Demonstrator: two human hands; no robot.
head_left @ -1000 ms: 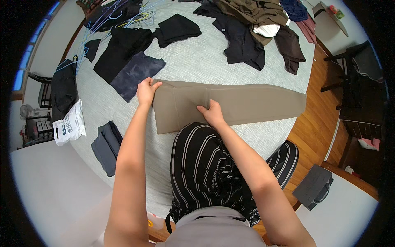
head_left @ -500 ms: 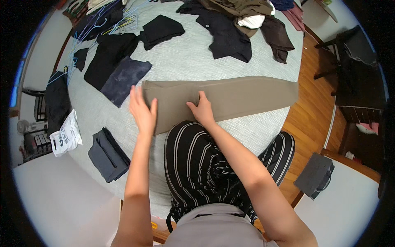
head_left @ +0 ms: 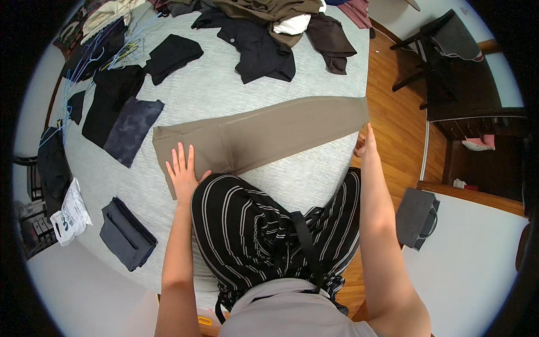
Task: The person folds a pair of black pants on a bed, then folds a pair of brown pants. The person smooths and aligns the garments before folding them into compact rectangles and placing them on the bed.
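Light brown trousers (head_left: 281,129), folded lengthwise, lie flat across the bed in front of me, the wide waist end at left and the narrow leg end at the bed's right edge. My left hand (head_left: 184,173) rests on the waist end, palm down with fingers spread. At the hem's lower corner is my right hand (head_left: 366,145), one finger pointing up along it and the others partly bent; no cloth shows between them. A folded dark grey garment (head_left: 128,233) lies to the left of my left forearm.
Black garments (head_left: 258,53), a dark brown piece (head_left: 330,42) and blue wire hangers (head_left: 90,62) lie on the far side of the bed. A dark blue-grey cloth (head_left: 132,130) and a white plastic bag (head_left: 72,213) are at left. Beyond the right edge stand a chair (head_left: 435,53) and a grey box (head_left: 416,219).
My right hand has moved from the trousers' middle rightward to the hem. My left hand has settled flat on the waist end. The trousers now slant more, and the view has shifted.
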